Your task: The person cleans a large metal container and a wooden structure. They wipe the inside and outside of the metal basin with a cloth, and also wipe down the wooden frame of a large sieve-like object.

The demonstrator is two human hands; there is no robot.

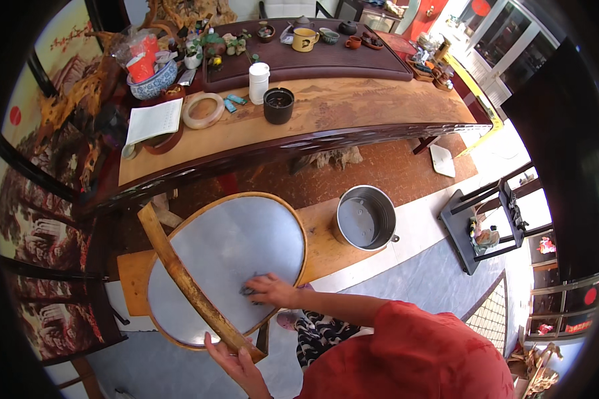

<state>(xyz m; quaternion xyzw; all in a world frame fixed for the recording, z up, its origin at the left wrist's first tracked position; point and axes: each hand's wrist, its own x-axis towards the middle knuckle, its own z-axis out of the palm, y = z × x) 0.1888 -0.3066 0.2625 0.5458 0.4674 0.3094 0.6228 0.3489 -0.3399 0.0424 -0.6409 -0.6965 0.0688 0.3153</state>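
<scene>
Below me a large round grey sheet with a thin wooden rim lies on a wooden bench. A long, worn wooden strip crosses over its left part. My right hand presses a small dark wad against the grey surface, fingers reaching forward over it; most of the wad is hidden. At the strip's near end is my left hand, its fingers apart, up against the strip.
A grey metal bucket stands on the bench to the right. Beyond is a long wooden table with a tea tray, a black pot, a white bottle and a stone ring. A black wheeled cart stands right.
</scene>
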